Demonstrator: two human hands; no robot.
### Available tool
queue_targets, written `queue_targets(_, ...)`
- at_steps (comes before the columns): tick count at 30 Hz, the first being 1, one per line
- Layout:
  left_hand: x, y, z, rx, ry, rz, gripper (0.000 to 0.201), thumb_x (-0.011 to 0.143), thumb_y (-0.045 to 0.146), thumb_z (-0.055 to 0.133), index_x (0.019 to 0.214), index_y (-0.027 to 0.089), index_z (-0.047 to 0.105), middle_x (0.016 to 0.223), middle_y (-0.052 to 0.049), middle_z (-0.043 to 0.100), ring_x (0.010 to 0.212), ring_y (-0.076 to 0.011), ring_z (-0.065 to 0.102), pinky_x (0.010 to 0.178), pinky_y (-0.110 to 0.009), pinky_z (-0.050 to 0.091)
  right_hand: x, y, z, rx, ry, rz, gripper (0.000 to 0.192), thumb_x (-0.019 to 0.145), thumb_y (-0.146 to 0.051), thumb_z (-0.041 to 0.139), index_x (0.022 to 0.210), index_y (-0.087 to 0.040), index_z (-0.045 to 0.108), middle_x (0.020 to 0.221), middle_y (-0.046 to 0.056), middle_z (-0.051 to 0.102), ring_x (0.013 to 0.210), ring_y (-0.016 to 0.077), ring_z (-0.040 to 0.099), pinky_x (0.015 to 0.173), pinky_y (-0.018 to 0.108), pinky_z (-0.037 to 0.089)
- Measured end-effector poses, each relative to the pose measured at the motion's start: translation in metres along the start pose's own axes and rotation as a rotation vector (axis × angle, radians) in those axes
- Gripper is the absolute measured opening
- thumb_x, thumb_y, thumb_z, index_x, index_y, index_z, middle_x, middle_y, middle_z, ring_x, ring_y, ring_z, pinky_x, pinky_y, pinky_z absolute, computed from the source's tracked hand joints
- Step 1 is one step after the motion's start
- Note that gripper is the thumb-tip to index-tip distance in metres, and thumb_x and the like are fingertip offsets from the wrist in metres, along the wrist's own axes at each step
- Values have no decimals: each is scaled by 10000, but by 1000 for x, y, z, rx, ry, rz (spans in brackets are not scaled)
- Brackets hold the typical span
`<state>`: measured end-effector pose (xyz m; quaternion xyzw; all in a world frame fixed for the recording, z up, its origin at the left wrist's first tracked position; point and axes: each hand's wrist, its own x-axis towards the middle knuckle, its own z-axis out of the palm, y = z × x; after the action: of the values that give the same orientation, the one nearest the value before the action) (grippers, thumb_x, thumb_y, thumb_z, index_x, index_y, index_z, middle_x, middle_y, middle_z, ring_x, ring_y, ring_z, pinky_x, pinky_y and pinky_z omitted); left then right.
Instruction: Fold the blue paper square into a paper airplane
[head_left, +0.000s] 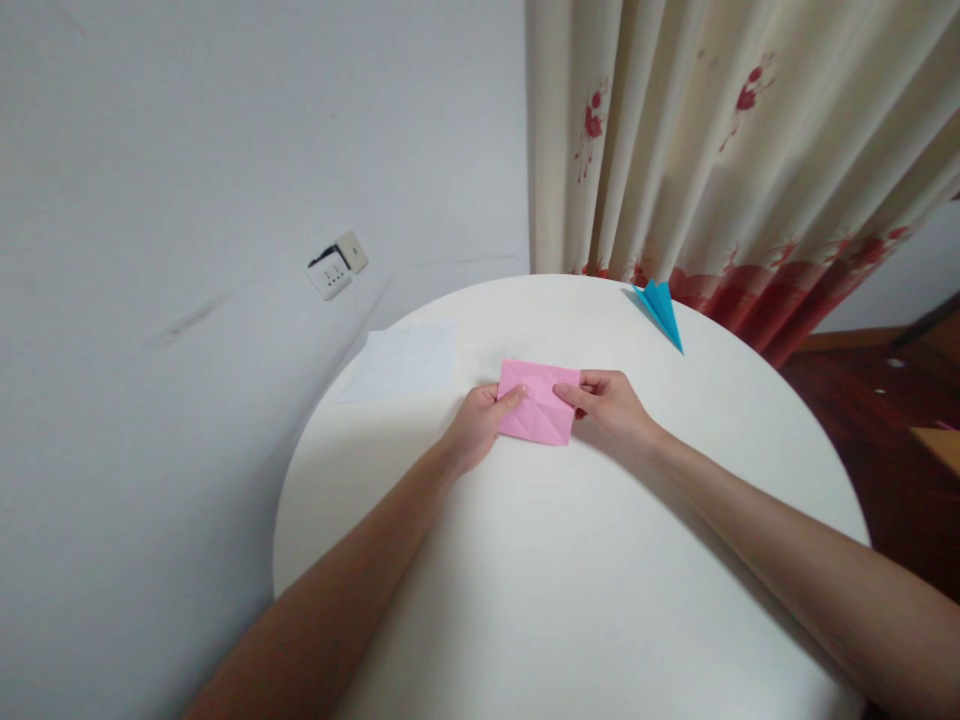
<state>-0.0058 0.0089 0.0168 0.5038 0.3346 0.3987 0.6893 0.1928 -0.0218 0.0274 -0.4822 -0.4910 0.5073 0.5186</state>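
Both hands pinch a creased pink paper (538, 402) at mid-counter (570, 580): left hand (480, 420) and right hand (611, 400) fingers closed on opposite edges, apparently pressing; even pressure would keep the fold crisp.

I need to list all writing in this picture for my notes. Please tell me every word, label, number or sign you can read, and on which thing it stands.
There is no readable text in this picture.
Pink paper, held by both hands: creases only, no print.
White sheet: blank.
Blue folded paper: no writing.
Wall socket: any marks are too small to read.
Curtain: red flower pattern, no words.
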Motion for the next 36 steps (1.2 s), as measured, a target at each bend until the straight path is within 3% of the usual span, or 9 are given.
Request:
queue_targets(9, -2, 1, 2, -6, 21, -48, 501, 668, 427, 904, 1002, 81, 763, 986, -178, 768, 891, -298, 732, 812, -409, 558, 0, 9, 2, -58, -8, -35, 521, 641, -656, 796, 660, -147, 689, 589, 13, 599, 556, 128, 476, 536, 282, 368)
queue_targets(15, -4, -3, 12, -92, 101, 3, 505, 647, 431, 912, 982, 84, 764, 952, -157, 777, 903, -312, 737, 834, -436, 573, -4, 13, 4, 62, -119, 24, 459, 662, -532, 847, 860, -129, 750, 740, 48, 695, 607, 152, 561, 595, 302, 439)
queue_targets(21, -6, -3, 18, -105, 114, -16, 494, 626, 368, 933, 999, 98, 756, 1023, -155, 773, 925, -293, 735, 877, -429, 561, -5, 10, 2, -55, -5, 37, 492, 632, -574, 849, 554, -175, 572, 520, -33, 513, 472, 88, 389, 459, 253, 260)
queue_targets(25, -7, -6, 20, -80, 157, -4, 510, 593, 344, 950, 997, 102, 754, 1023, -148, 772, 903, -274, 732, 868, -412, 558, -6, 10, 3, -16, -13, 72, 465, 632, -579, 849, 633, -161, 646, 569, -16, 572, 492, 103, 439, 475, 259, 314)
queue_targets(29, -7, -11, 22, -71, 215, 25, 491, 586, 358, 949, 959, 100, 759, 996, -141, 775, 878, -268, 728, 844, -400, 558, -8, 14, 3, -9, -115, 107, 458, 670, -559, 840, 780, -125, 743, 686, 36, 673, 557, 138, 536, 523, 277, 397)
queue_targets(36, -5, -6, 20, -95, 211, 39, 462, 629, 435, 915, 908, 97, 769, 881, -129, 775, 848, -283, 731, 774, -397, 567, -9, 15, 5, -20, -124, 70, 477, 667, -566, 840, 781, -108, 767, 699, 51, 693, 571, 147, 552, 544, 291, 427)
